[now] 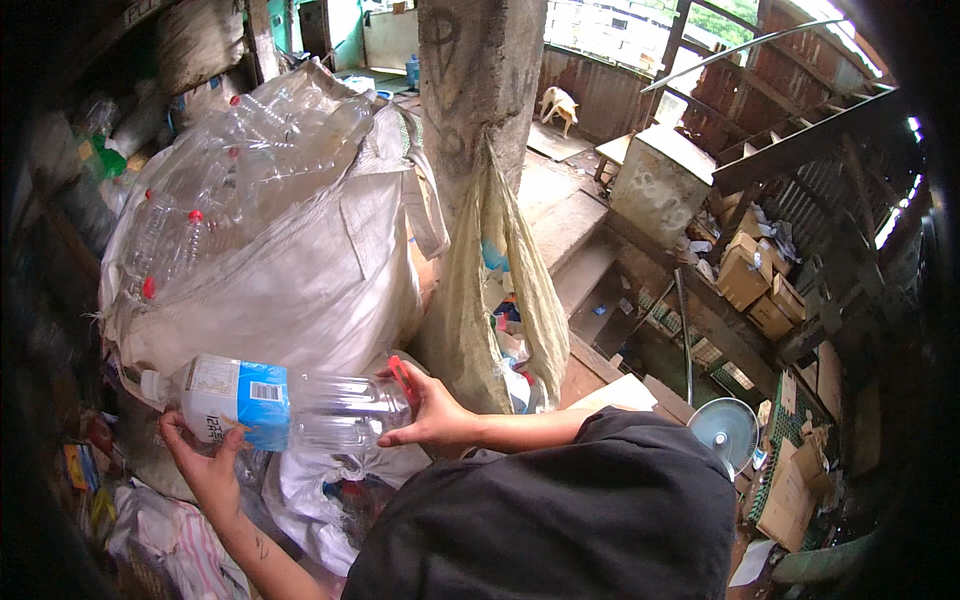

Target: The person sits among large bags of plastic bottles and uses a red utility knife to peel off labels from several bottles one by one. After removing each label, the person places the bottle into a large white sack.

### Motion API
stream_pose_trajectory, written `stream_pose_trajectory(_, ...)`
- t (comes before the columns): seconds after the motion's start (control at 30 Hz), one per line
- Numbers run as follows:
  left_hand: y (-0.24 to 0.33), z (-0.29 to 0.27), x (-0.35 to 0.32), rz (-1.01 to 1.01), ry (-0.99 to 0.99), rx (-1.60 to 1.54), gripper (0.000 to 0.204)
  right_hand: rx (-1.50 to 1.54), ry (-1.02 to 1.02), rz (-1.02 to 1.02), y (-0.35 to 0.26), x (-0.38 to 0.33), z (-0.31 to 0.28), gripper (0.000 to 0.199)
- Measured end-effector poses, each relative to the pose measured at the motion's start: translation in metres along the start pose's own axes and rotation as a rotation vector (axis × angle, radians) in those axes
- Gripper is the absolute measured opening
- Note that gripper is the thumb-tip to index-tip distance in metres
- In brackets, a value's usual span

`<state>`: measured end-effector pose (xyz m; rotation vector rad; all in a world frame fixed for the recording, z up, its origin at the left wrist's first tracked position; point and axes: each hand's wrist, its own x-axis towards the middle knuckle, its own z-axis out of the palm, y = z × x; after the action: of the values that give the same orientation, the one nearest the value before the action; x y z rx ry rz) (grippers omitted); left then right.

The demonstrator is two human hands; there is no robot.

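Landmark: the big clear plastic bottle (290,405), lying on its side across the lower left of the head view, held in the air between both hands
Bottle: clear, ribbed, empty by the look of it, with a white and blue label at its neck end; the small neck points left
Left hand (205,462): under the bottle's label end, fingers curled up around it, grip pinching the labelled shoulder
Right hand (432,412): at the bottle's base end, palm and spread fingers pressed on it; a thin red tool (404,381) sticks up between the fingers, its kind unclear
Handling: likely very light and thin-walled, so it will dent under a hard squeeze; the smooth plastic may slip, so the stiffer neck and base ribs are the safer places to hold
Below the bottle: crumpled white bags (320,490) and the person's dark clothing
Behind the bottle: 1 large white sack (320,270) heaped with clear bottles, several red-capped
Right of the bottle: a tan sack (470,320) hanging on a concrete post (478,80)
Far right: a small fan (726,430), cardboard boxes (745,275), and a pale dog (558,104) beyond
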<state>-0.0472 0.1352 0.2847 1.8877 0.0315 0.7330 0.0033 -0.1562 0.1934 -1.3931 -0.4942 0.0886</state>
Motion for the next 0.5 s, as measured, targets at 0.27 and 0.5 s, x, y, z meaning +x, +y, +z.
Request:
stream_pose_trajectory(0.27,-0.051,-0.001,-0.008,-0.088,-0.037,-0.089,0.062,-0.151,0.039,-0.007,0.016,-0.009,-0.006,0.080)
stream_pose_trajectory(0.5,-0.092,0.035,-0.024,-0.170,-0.122,-0.158,0.048,-0.245,0.091,0.135,0.033,-0.037,-0.024,0.081)
